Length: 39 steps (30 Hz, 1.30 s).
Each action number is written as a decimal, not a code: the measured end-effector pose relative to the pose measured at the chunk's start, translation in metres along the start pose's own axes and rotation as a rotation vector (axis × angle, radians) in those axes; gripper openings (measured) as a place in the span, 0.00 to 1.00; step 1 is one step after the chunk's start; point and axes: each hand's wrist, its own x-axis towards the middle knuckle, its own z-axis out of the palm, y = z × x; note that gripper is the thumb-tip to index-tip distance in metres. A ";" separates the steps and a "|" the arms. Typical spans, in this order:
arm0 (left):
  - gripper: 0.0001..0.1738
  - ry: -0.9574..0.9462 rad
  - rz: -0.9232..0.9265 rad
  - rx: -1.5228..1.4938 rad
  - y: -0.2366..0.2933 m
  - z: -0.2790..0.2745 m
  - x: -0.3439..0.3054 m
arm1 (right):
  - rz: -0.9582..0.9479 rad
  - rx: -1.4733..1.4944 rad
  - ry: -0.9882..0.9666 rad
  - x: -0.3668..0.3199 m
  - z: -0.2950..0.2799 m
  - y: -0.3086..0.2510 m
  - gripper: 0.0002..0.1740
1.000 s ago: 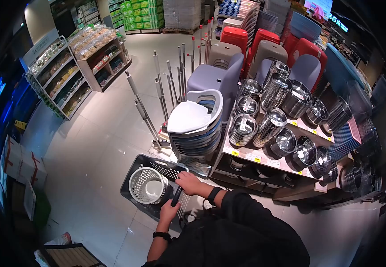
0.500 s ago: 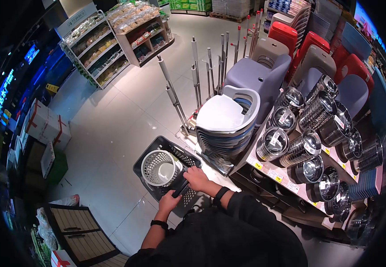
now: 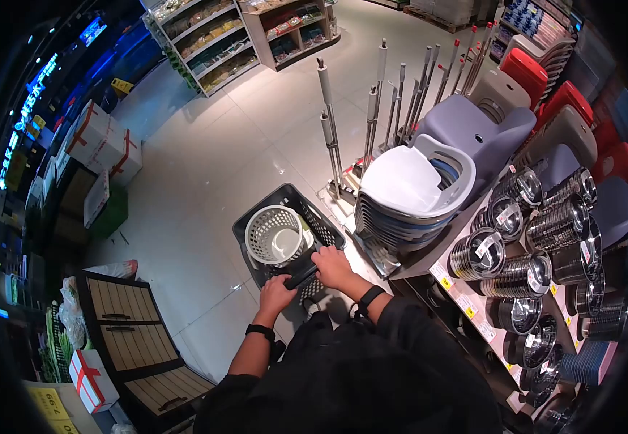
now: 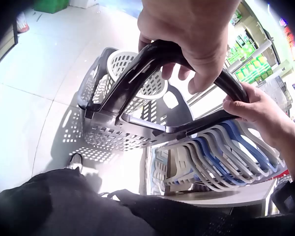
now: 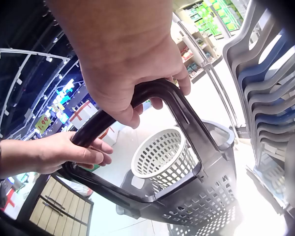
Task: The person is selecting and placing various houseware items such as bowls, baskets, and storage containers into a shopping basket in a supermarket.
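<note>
Both of my hands grip the black handle (image 4: 160,51) of a dark grey, hole-patterned shopping basket (image 5: 219,184) standing on the floor before me. In the head view, my left hand (image 3: 276,295) holds the handle's left end and my right hand (image 3: 333,266) its right end. From the left wrist, the left hand's fingers hang curled over the bar, with the right hand at the far corner. Inside the basket, towards its front, sits a white round perforated basket (image 3: 259,249); a pale thing inside it shows only partly.
Close on the right are a stack of plastic chairs (image 3: 404,181), upright mop poles (image 3: 372,119) and a shelf of shiny steel bowls (image 3: 476,253). A slatted cabinet (image 3: 129,318) and white boxes (image 3: 100,141) stand left. Pale tiled floor (image 3: 184,217) lies between; stocked shelving (image 3: 209,47) is ahead.
The head view has turned left, so chairs, bowls and shelving slide right. The shopping basket and both hands appear higher in view. Both hands stay on the handle.
</note>
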 end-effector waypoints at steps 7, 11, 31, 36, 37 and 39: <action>0.28 -0.013 0.012 -0.093 -0.017 -0.018 0.031 | 0.009 -0.014 0.008 0.038 0.002 -0.005 0.16; 0.27 -0.026 0.018 -0.085 -0.025 -0.032 0.054 | 0.041 -0.051 0.001 0.065 0.000 -0.014 0.16; 0.26 -0.125 0.037 -0.212 -0.065 -0.092 0.149 | 0.142 -0.114 0.016 0.163 0.012 -0.031 0.16; 0.27 -0.091 0.068 -0.168 -0.075 -0.094 0.168 | 0.099 -0.146 -0.058 0.185 0.011 -0.021 0.18; 0.28 -0.088 0.066 -0.173 -0.077 -0.095 0.171 | 0.094 -0.137 -0.056 0.189 0.010 -0.020 0.18; 0.28 -0.074 0.068 -0.169 -0.081 -0.101 0.181 | 0.039 -0.123 -0.098 0.201 0.007 -0.017 0.17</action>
